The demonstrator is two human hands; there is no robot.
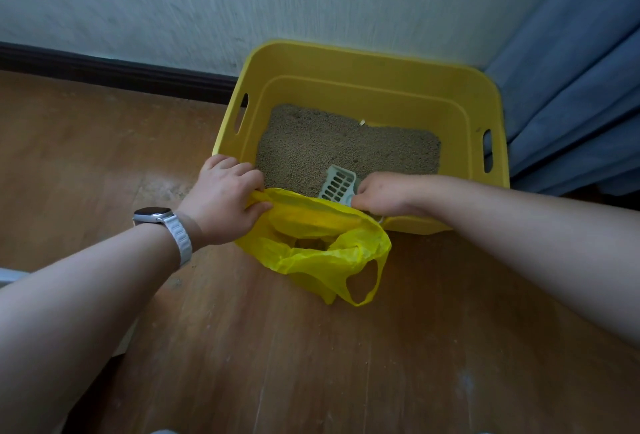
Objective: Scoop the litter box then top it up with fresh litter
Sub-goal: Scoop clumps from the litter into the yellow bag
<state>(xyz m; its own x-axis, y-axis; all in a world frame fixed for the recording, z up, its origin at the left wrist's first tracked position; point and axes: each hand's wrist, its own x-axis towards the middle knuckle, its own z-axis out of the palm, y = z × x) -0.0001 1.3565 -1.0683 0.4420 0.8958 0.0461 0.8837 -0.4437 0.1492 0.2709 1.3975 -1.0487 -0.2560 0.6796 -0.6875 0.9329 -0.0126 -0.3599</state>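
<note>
Our left hand (225,198) pinches the rim of the yellow bag (311,250), fingers curled round the plastic, holding its mouth open against the near wall of the box (346,66). Our right hand (384,194) grips the scoop (337,184) by its handle, with the slotted head tilted over the near edge of the litter (346,146), just beyond the bag. The box sits on the floor (277,364) against the far wall, with a curtain (571,87) at its right. A watch (152,216) is on our left wrist.

Bag (322,246) before litter box (346,87); scoop (337,184) lies in it.
</note>
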